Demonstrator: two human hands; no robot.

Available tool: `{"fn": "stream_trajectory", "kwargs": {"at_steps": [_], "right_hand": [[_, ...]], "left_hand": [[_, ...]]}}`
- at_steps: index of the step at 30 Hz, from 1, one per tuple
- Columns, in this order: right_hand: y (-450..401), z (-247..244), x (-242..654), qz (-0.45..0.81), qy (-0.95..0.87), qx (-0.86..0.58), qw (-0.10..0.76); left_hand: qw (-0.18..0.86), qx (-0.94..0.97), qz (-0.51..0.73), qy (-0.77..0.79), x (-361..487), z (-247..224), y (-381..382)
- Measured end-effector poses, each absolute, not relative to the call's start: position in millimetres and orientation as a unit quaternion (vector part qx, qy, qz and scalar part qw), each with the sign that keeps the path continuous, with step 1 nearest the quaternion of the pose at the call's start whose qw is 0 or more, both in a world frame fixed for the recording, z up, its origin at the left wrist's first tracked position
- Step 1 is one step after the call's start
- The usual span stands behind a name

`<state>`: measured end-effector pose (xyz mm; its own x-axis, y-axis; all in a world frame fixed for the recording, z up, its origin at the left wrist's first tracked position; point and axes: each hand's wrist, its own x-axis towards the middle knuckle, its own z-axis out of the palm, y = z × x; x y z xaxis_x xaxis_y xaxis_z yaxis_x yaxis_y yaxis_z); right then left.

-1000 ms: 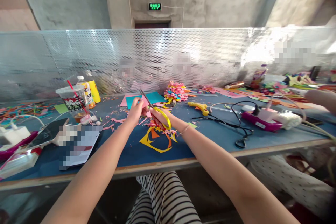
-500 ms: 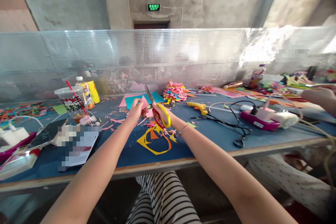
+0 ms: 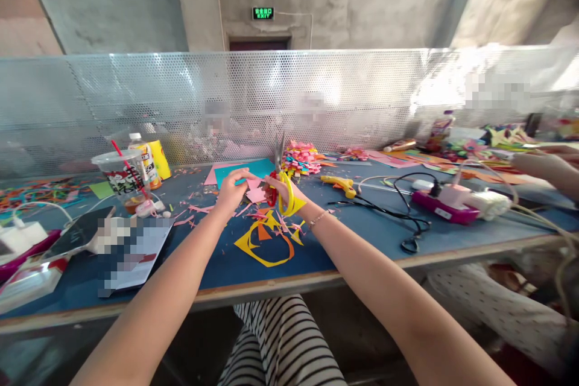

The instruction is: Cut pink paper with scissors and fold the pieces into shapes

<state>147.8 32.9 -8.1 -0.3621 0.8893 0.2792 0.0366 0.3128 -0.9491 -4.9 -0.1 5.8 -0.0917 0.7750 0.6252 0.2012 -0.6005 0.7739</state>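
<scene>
A person's right hand (image 3: pixel 295 189) grips yellow-and-red scissors (image 3: pixel 282 178) by the handles, blades pointing beyond its fingers; left of the scissors, the left hand (image 3: pixel 232 192) pinches pink paper (image 3: pixel 254 183) at its fingertips.

Bright overall, strong glare on right part of perforated screen (image 3: pixel 271 96), deep shadow beneath table (image 3: pixel 362 238), right edge blurred, wide-angle stretching toward edges, pixelated patches.
</scene>
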Motion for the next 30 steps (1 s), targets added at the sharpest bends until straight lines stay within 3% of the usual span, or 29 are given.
{"fn": "stream_trajectory", "kwargs": {"at_steps": [3, 7, 14, 30], "right_hand": [[28.2, -3.9, 146.6, 0.531, -0.644, -0.271, 0.480], [21.6, 2.5, 148.1, 0.505, -0.667, -0.259, 0.483], [24.0, 3.5, 143.8, 0.488, -0.629, -0.289, 0.532], [12.1, 6.8, 147.8, 0.395, -0.720, -0.313, 0.477]], "left_hand": [[0.185, 0.668, 0.610, 0.383, -6.9, 5.1, -1.1], [0.210, 0.696, 0.574, 0.377, -4.1, 4.2, -3.4], [0.391, 0.572, 0.646, 0.320, 5.4, 6.4, -8.2], [0.362, 0.542, 0.664, 0.367, -0.7, 4.5, -5.1]]}}
